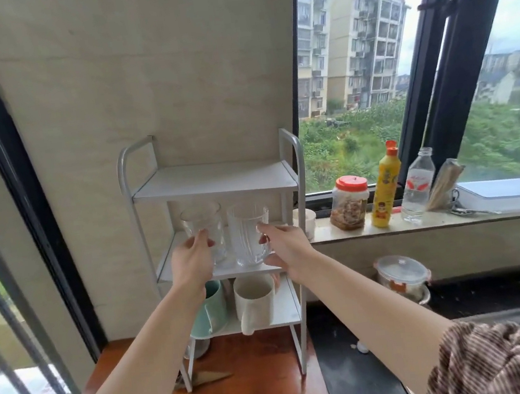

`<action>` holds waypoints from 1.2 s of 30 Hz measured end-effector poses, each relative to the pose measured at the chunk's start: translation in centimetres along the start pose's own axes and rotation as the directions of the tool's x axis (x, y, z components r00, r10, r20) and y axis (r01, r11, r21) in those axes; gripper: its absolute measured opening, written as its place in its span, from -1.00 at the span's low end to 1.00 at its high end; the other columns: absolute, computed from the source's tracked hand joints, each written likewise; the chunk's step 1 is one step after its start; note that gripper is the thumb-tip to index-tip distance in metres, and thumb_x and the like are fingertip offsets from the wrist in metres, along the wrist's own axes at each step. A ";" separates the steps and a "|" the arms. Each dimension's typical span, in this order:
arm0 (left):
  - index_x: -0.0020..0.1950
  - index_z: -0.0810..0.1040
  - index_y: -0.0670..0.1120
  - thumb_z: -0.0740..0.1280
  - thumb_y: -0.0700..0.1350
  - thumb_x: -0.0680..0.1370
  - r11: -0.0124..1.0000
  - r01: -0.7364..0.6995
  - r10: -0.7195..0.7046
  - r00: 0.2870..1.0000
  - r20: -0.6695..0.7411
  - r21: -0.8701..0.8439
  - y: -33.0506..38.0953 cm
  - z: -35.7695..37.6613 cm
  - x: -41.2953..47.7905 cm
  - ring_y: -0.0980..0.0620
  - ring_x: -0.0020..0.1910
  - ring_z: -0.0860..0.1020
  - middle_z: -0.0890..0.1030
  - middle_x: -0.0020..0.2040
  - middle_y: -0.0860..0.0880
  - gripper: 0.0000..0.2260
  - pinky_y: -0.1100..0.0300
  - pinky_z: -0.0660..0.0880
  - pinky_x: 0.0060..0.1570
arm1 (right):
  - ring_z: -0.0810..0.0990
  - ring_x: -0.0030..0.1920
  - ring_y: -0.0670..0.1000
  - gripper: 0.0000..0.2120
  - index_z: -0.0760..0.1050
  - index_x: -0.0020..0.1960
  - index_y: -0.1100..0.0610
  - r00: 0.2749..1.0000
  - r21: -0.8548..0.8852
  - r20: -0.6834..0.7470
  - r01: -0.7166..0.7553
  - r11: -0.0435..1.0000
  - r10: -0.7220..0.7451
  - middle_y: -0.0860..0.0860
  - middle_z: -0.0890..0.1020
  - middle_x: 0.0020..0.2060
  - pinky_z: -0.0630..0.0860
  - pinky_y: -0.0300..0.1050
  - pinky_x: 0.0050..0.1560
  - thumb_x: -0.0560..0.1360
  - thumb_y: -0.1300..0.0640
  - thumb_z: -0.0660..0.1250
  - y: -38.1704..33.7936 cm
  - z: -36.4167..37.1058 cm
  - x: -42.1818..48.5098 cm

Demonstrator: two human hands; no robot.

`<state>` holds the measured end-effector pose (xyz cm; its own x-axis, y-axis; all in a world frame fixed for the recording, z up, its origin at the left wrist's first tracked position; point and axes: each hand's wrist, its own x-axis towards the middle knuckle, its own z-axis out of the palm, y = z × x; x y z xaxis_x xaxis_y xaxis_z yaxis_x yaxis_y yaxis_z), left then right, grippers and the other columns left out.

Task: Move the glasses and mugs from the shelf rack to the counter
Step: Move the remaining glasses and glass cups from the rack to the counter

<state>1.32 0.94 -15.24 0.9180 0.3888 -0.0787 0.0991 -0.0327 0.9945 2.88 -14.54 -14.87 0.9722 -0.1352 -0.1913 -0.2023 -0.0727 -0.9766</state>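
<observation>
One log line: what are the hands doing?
stage: picking up | left hand: grips plain glass | right hand: at ribbed glass, grip unclear | both glasses: on rack's middle shelf

Home kitchen. Evidence: white shelf rack (215, 182) stocked with glasses (202, 226) and mugs (253, 294); windowsill (417, 224) holding food jar (350, 202), yellow squeeze bottle (384, 189), water bottle (416, 185); lidded pot (402, 273); apartment blocks (351, 47) outside.

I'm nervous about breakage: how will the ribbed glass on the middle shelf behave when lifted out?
Probably rigid and breakable: the ribbed glass is clear with thin-looking walls. Its ribs likely aid grip. It's tall, so a knock against the neighbouring glass could tip it.
</observation>
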 end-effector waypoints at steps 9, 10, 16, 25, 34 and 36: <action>-0.15 0.55 -0.11 0.22 0.02 0.56 0.998 -0.010 0.013 0.999 0.048 -0.056 -1.3 0.6 -8.8 -0.03 -0.16 0.50 0.50 -0.22 -0.07 -0.76 -0.03 0.56 -0.04 | 0.56 -0.02 0.12 -0.77 0.60 -0.11 0.19 0.986 0.140 0.149 0.049 0.989 -0.070 0.13 0.56 -0.05 0.61 0.16 0.12 0.53 0.01 0.35 3.2 -7.3 -5.4; -0.16 0.55 -0.12 0.22 0.01 0.55 0.999 -0.018 0.020 0.999 0.048 -0.050 -1.5 1.2 -10.1 -0.03 -0.15 0.51 0.52 -0.20 -0.09 -0.76 -0.01 0.56 -0.08 | 0.54 -0.04 0.10 -0.75 0.61 -0.05 0.21 0.986 0.142 0.150 0.047 0.989 -0.069 0.12 0.57 -0.06 0.60 0.15 0.13 0.54 0.02 0.35 3.8 -8.6 -6.2; -0.20 0.52 -0.11 0.21 0.00 0.58 0.999 -0.037 0.036 0.993 0.117 0.012 -3.3 7.2 -18.6 -0.03 -0.12 0.53 0.56 -0.18 -0.05 -0.75 -0.02 0.52 -0.02 | 0.50 -0.11 0.07 -0.74 0.54 -0.20 0.14 0.998 0.069 0.057 0.023 0.997 -0.027 0.16 0.48 -0.16 0.63 0.03 0.04 0.56 -0.02 0.32 7.9 -19.4 -12.3; -0.28 0.49 -0.10 0.24 -0.03 0.54 0.995 0.092 -0.097 0.929 0.358 0.030 -8.5 21.4 -34.9 0.01 -0.24 0.55 0.54 -0.25 -0.05 -0.76 0.14 0.45 -0.31 | 0.52 -0.16 0.02 -0.74 0.51 -0.26 0.13 0.976 0.073 -0.212 -0.040 0.997 0.054 0.12 0.51 -0.15 0.53 -0.23 -0.32 0.54 0.01 0.34 16.3 -39.0 -24.4; -0.21 0.56 -0.10 0.22 -0.04 0.57 0.974 0.016 -0.168 0.716 0.677 0.224 -11.7 35.6 -52.3 0.01 -0.24 0.44 0.53 -0.15 -0.04 -0.76 -0.04 0.59 -0.06 | 0.49 -0.20 0.09 -0.79 0.53 -0.29 0.17 0.771 0.229 -0.595 -0.108 0.967 0.227 0.13 0.48 -0.27 0.57 -0.01 -0.12 0.44 0.07 0.41 23.9 -57.1 -37.0; -0.17 0.58 -0.12 0.23 -0.02 0.56 0.970 0.005 -0.191 0.640 0.745 0.244 -12.3 38.8 -55.9 -0.04 -0.13 0.48 0.58 -0.04 -0.07 -0.77 -0.03 0.60 -0.12 | 0.55 -0.15 0.09 -0.78 0.54 -0.29 0.19 0.697 0.272 -0.668 -0.099 0.957 0.261 0.12 0.52 -0.26 0.61 0.05 -0.03 0.46 0.08 0.41 25.3 -60.6 -40.1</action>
<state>-36.32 -56.10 -25.72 0.8543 -0.4307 -0.2910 0.1943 -0.2548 0.9473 -48.33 -70.88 -25.92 0.5460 -0.7730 -0.3231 -0.2574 0.2122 -0.9427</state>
